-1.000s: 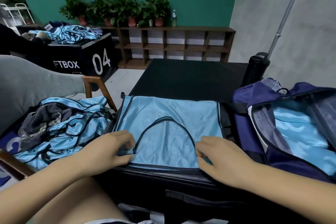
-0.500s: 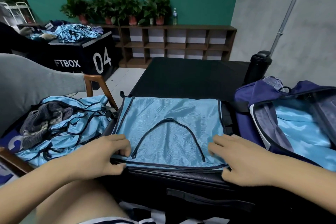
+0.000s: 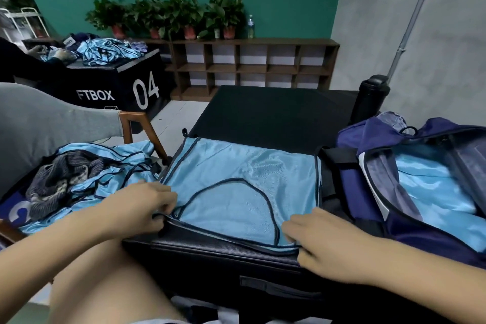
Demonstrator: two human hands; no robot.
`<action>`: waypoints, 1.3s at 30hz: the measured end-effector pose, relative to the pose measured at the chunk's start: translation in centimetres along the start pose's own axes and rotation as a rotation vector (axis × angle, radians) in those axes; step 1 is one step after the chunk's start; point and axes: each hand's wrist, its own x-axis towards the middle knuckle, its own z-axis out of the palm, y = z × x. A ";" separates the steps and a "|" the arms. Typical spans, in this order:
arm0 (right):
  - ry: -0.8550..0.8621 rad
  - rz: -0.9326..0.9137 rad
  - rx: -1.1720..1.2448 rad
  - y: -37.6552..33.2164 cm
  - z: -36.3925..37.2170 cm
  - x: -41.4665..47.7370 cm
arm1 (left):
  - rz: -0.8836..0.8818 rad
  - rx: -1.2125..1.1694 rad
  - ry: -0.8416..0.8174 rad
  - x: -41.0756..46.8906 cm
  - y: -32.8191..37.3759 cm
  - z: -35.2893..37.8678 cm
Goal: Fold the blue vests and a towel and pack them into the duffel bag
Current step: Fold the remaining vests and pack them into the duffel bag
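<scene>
Blue vest (image 3: 236, 179) lies flat on the black case (image 3: 210, 258), with dark trim and the neck loop facing you. Your left hand (image 3: 139, 208) pinches the near-left hem. Your right hand (image 3: 323, 242) grips the near-right corner. The duffel bag (image 3: 352, 192) sits open just to the right.

Both forearms run bare from the frame's edges to the left hand (image 3: 139, 208) and right hand (image 3: 323, 242). A bare thigh (image 3: 105, 284) shows below, with a pale shorts hem (image 3: 157, 321) at the bottom edge.
</scene>
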 end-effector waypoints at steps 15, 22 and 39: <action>0.149 0.326 0.019 3.7 -0.5 3.2 | -0.305 0.133 0.105 10.1 -8.2 0.8; 0.333 0.401 -0.074 5.2 3.0 3.0 | -0.382 0.079 0.141 14.9 -8.6 1.5; 0.635 0.171 0.148 2.8 5.4 2.2 | -0.424 0.029 0.181 29.6 -6.1 -1.0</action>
